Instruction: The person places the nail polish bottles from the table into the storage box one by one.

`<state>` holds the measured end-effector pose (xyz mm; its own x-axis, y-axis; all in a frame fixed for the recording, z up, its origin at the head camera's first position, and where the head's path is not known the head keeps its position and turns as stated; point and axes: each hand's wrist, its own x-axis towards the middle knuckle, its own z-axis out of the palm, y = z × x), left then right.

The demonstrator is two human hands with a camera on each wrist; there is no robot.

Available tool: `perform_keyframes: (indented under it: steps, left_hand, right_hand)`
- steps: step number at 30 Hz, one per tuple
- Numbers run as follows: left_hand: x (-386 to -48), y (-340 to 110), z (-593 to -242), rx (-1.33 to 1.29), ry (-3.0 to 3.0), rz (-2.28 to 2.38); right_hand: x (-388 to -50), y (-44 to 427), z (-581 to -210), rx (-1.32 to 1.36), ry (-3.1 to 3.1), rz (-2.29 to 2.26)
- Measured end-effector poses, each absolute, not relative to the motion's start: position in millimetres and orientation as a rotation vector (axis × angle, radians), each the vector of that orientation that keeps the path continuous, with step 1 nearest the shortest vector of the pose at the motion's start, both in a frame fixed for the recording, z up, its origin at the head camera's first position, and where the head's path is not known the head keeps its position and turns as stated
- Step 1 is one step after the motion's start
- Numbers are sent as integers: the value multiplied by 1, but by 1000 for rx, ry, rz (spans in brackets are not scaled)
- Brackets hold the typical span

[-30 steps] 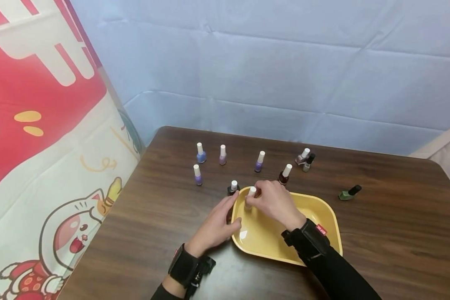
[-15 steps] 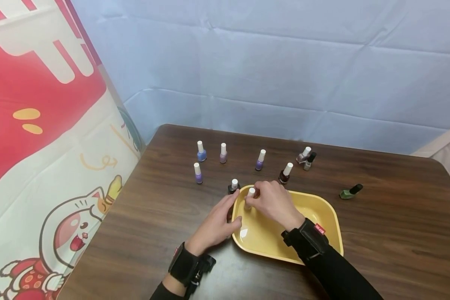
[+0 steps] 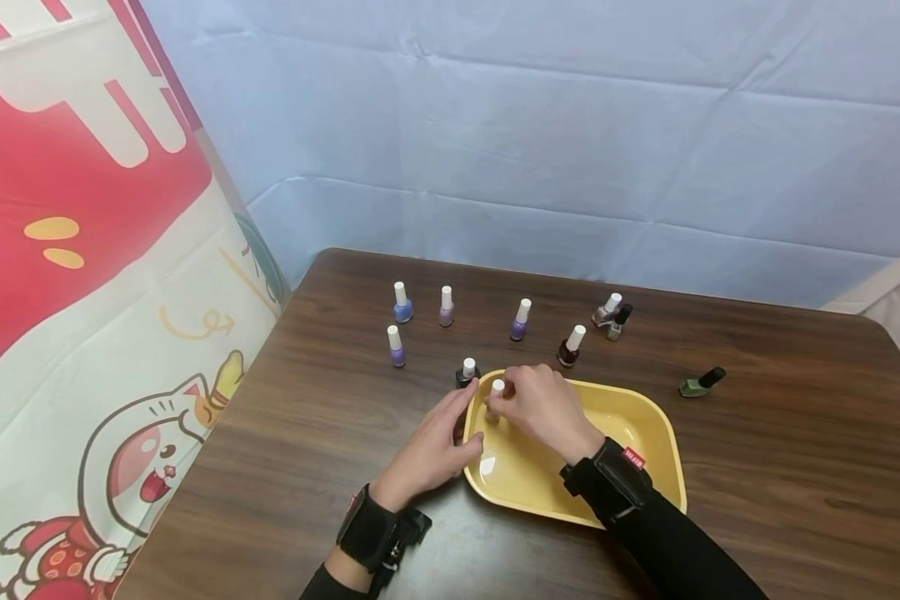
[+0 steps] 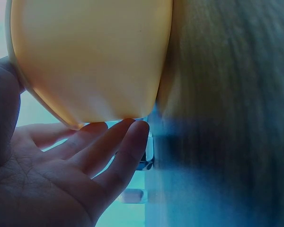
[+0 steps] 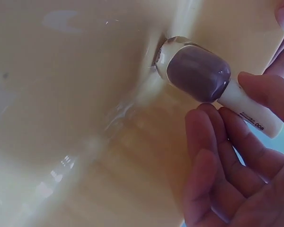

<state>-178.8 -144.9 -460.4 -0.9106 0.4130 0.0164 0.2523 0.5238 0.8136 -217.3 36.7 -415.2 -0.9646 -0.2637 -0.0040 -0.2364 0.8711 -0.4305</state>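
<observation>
Bottle | inside tray, just below the grip | right hand, the nearer, clamped on the white cap between thumb and fingers | long axis near upright, cap up; base contact with tray unclear | left hand left of grip, thumb and fingers apart, fingertips touching tray's outer wall

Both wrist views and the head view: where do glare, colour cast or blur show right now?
Head view: evenly lit, a small glare spot inside the yellow tray, soft sheen on the near table; left wrist view: bluish cast low down, tabletop smeared out of focus, fingers dim against bright background; right wrist view: bright streaks along the tray's inside, nail polish bottle fairly sharp.
</observation>
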Motion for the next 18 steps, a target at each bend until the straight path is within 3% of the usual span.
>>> perform_keyframes:
  steps: [18]
  left_hand:
    - [-179,-144,-460,510,2547,1327]
  right_hand:
    - [-216,36,-416,-399,2963,-699]
